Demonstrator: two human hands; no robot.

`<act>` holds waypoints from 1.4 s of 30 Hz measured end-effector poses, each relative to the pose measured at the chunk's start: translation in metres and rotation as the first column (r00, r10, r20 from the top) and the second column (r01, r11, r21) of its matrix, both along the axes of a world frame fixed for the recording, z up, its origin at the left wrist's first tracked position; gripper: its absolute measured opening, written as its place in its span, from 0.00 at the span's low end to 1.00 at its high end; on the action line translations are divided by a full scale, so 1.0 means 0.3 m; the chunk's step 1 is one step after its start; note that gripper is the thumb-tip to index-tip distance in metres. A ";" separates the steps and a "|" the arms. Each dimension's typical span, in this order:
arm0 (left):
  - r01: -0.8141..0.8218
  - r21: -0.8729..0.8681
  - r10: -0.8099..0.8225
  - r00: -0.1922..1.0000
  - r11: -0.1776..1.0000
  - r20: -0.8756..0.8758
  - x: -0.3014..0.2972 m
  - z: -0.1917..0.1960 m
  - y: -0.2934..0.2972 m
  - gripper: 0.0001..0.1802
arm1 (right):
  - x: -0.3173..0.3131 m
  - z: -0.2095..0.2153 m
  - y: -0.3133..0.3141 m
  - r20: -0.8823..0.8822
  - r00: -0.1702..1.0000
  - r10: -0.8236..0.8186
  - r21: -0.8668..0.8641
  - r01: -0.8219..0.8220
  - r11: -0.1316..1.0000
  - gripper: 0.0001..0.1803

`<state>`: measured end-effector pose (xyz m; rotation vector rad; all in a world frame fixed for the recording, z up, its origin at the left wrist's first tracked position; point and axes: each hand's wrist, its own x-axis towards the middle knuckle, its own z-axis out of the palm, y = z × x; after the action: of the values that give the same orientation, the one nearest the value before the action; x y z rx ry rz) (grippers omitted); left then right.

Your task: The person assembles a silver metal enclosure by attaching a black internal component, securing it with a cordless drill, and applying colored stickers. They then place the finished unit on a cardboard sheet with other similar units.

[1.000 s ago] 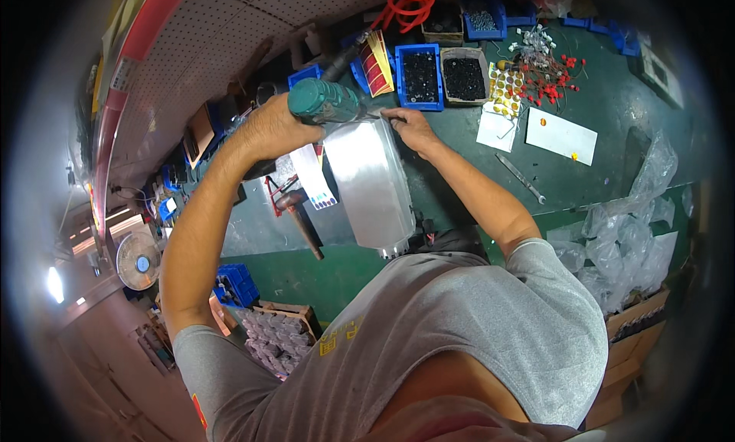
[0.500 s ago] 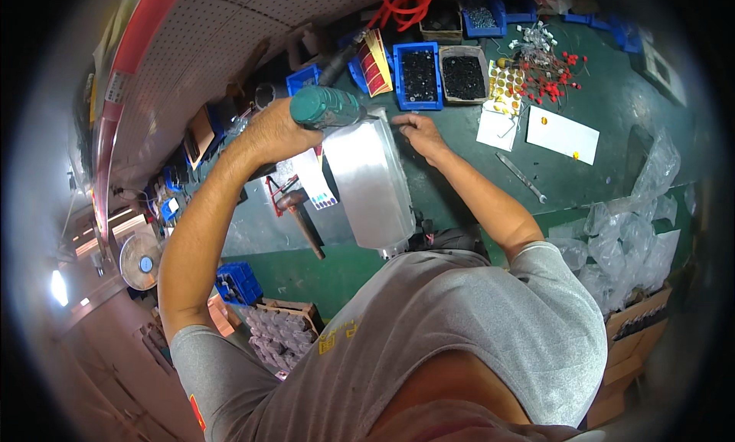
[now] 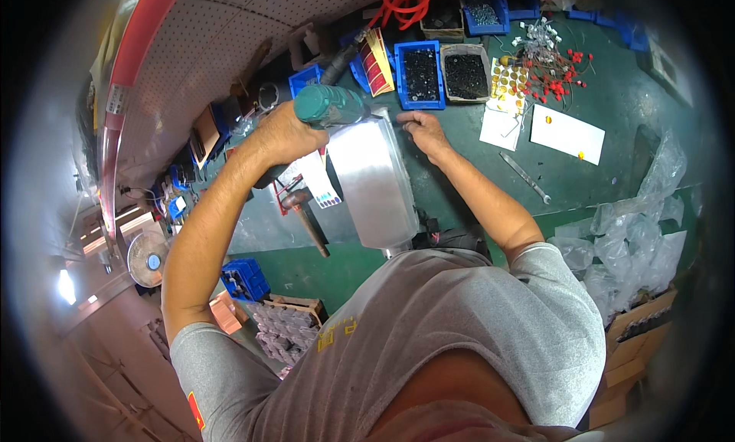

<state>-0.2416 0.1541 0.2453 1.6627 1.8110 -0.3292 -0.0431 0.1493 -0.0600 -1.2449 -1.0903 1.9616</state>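
My left hand (image 3: 292, 133) is wrapped round the grip of a green cordless drill (image 3: 329, 106). The drill lies sideways over the far end of a silver metal box (image 3: 375, 185), its front pointing right toward the box's far corner. Just right of that corner is my right hand (image 3: 425, 135), fingers curled and drawn together with the index finger reaching toward the box. Anything between those fingertips is too small to make out. The box stands close in front of my body, its near end by my shirt.
A hammer (image 3: 306, 220) and a colour-dotted sheet (image 3: 321, 183) lie left of the box. Behind are a blue bin (image 3: 420, 74) and a carton (image 3: 465, 73) of small black parts. A wrench (image 3: 525, 178), a white card (image 3: 566, 135) and red-tipped wires (image 3: 557, 74) lie right.
The whole view has shifted slightly. Both hands, the drill and the metal box keep nearly the same places relative to each other.
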 end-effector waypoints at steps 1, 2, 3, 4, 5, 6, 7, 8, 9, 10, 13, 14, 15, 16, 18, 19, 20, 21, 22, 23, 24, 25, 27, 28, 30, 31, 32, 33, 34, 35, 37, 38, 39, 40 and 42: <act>-0.008 0.000 0.008 1.000 1.000 -0.007 -0.001 -0.001 -0.004 0.18 | 0.002 0.005 0.000 0.003 1.000 0.006 -0.007 -0.006 1.000 0.17; -0.016 0.004 0.016 1.000 1.000 -0.013 -0.003 0.002 -0.007 0.19 | 0.003 0.004 0.002 0.002 1.000 0.005 0.005 -0.006 1.000 0.16; -0.025 0.007 0.025 0.999 1.000 -0.020 -0.005 0.002 -0.012 0.19 | 0.005 0.003 0.002 0.002 1.000 0.007 0.017 -0.007 1.000 0.16; -0.021 0.016 0.021 1.000 1.000 -0.002 -0.007 -0.002 -0.019 0.20 | 0.007 0.002 0.000 0.001 1.000 0.011 0.029 -0.011 1.000 0.16; -0.025 0.034 0.024 1.000 0.999 0.013 -0.015 0.000 -0.029 0.20 | 0.002 0.000 0.001 0.000 1.000 0.005 0.049 -0.005 0.999 0.16; -0.031 0.051 0.030 0.999 0.998 0.027 -0.025 0.000 -0.043 0.21 | -0.002 -0.001 -0.002 -0.001 1.000 0.001 0.068 -0.001 0.998 0.16; -0.025 0.069 0.020 0.997 0.997 0.070 -0.034 -0.008 -0.056 0.21 | -0.006 -0.003 -0.009 -0.003 1.000 0.000 0.087 0.000 0.996 0.16; -0.040 0.093 0.030 0.994 0.995 0.109 -0.052 -0.021 -0.080 0.22 | -0.012 0.037 -0.017 0.008 1.000 0.000 0.017 0.000 1.000 0.16; -0.054 0.126 0.035 0.989 0.991 0.146 -0.056 -0.012 -0.094 0.23 | -0.014 0.053 -0.015 0.010 1.000 0.010 0.058 -0.011 0.998 0.15; -0.050 0.107 0.043 0.996 0.993 0.073 -0.055 0.003 -0.101 0.22 | -0.020 0.070 -0.022 0.011 1.000 0.004 0.046 -0.004 0.999 0.15; -0.109 0.057 0.113 0.992 0.992 -0.055 -0.024 0.062 -0.102 0.22 | -0.031 0.073 -0.005 0.024 1.000 -0.017 0.037 0.016 0.999 0.14; -0.124 0.089 0.126 0.992 0.988 -0.020 -0.029 0.074 -0.127 0.22 | -0.037 0.068 0.000 0.045 0.999 -0.011 0.077 0.008 0.997 0.14; -0.132 0.116 0.130 0.991 0.985 0.024 -0.034 0.077 -0.155 0.22 | -0.041 0.074 0.000 0.046 0.999 -0.029 0.089 0.025 0.996 0.13; -0.200 0.144 0.193 0.979 0.969 0.058 -0.036 0.095 -0.195 0.22 | -0.052 0.081 0.000 0.045 0.998 -0.051 0.102 0.046 0.994 0.13; -0.357 0.197 0.270 0.891 0.913 0.365 -0.074 0.057 -0.315 0.22 | -0.076 0.106 0.000 0.062 0.997 -0.056 0.138 0.047 0.989 0.12; -0.436 0.179 0.297 0.809 0.882 0.507 -0.078 0.044 -0.377 0.23 | -0.093 0.110 0.014 0.057 0.997 -0.050 0.199 0.038 0.979 0.12; -0.514 0.141 0.360 0.746 0.846 0.560 -0.086 0.004 -0.445 0.20 | -0.113 0.115 0.024 0.051 0.998 -0.042 0.261 0.027 0.965 0.12; -0.580 0.096 0.413 0.677 0.809 0.609 -0.095 -0.064 -0.514 0.18 | -0.141 0.119 0.031 0.046 0.998 -0.038 0.320 0.021 0.947 0.12; -0.592 0.277 0.299 0.690 0.757 0.659 -0.106 -0.164 -0.618 0.17 | -0.185 0.159 0.030 0.068 0.998 0.015 0.346 -0.037 0.938 0.10; -0.159 0.665 0.056 0.983 0.730 0.175 -0.137 -0.304 -0.708 0.16 | -0.231 0.226 0.019 0.051 0.998 0.039 0.375 -0.055 0.925 0.10; -0.368 0.628 0.105 0.904 0.686 0.415 -0.126 -0.281 -0.755 0.16 | -0.271 0.288 0.009 0.042 0.998 0.048 0.402 -0.061 0.914 0.10; -0.675 0.453 0.196 0.657 0.582 0.728 -0.122 -0.319 -0.825 0.13 | -0.318 0.329 -0.003 0.027 0.998 0.063 0.432 -0.069 0.899 0.09; -0.719 0.512 0.223 0.658 0.469 0.719 -0.155 -0.333 -0.919 0.09 | -0.418 0.371 -0.017 0.089 0.991 0.098 0.586 -0.132 0.799 0.10; -0.757 0.458 0.246 0.608 0.465 0.755 -0.186 -0.344 -0.969 0.08 | -0.486 0.369 -0.019 0.135 0.981 0.143 0.649 -0.196 0.735 0.10; -0.820 0.345 0.296 0.505 0.456 0.811 -0.263 -0.367 -1.090 0.07 | -0.626 0.390 -0.028 0.265 0.942 0.205 0.736 -0.335 0.589 0.10; -0.814 0.367 0.323 0.532 0.450 0.783 -0.298 -0.396 -1.157 0.07 | -0.715 0.362 -0.037 0.264 0.940 0.218 0.757 -0.342 0.557 0.11; -0.808 0.389 0.354 0.556 0.442 0.752 -0.332 -0.438 -1.229 0.07 | -0.808 0.338 -0.043 0.346 0.910 0.229 0.750 -0.416 0.514 0.11; -0.799 0.410 0.383 0.580 0.440 0.719 -0.369 -0.465 -1.283 0.07 | -0.893 0.310 -0.043 0.426 0.874 0.232 0.735 -0.484 0.474 0.12; -0.766 0.475 0.359 0.630 0.433 0.689 -0.410 -0.469 -1.318 0.06 | -0.972 0.264 -0.031 0.490 0.845 0.213 0.751 -0.533 0.389 0.11; -0.729 0.536 0.340 0.678 0.426 0.652 -0.449 -0.466 -1.351 0.05 | -1.046 0.216 -0.021 0.547 0.815 0.192 0.756 -0.580 0.304 0.10; -0.708 0.580 0.337 0.704 0.403 0.625 -0.516 -0.488 -1.429 0.04 | -1.173 0.177 -0.014 0.713 0.687 0.141 0.659 -0.725 0.200 0.12; -0.731 0.560 0.355 0.681 0.391 0.640 -0.537 -0.530 -1.482 0.04 | -1.232 0.155 -0.017 0.773 0.624 0.110 0.610 -0.780 0.140 0.12; -0.749 0.542 0.365 0.661 0.382 0.655 -0.562 -0.537 -1.514 0.04 | -1.278 0.125 -0.004 0.826 0.559 0.066 0.554 -0.828 0.087 0.13; -0.699 0.583 0.360 0.714 0.414 0.601 -0.586 -0.538 -1.550 0.04 | -1.310 0.086 0.006 0.846 0.532 0.036 0.529 -0.846 0.065 0.15; -0.823 0.450 0.460 0.567 0.346 0.683 -0.583 -0.546 -1.609 0.05 | -1.356 0.049 0.013 0.890 0.456 -0.019 0.455 -0.890 -0.031 0.15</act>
<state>-0.4165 -0.3288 0.0815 1.0517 2.1702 1.2627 -0.4499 0.1532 -0.0454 -0.6760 -2.9785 0.3535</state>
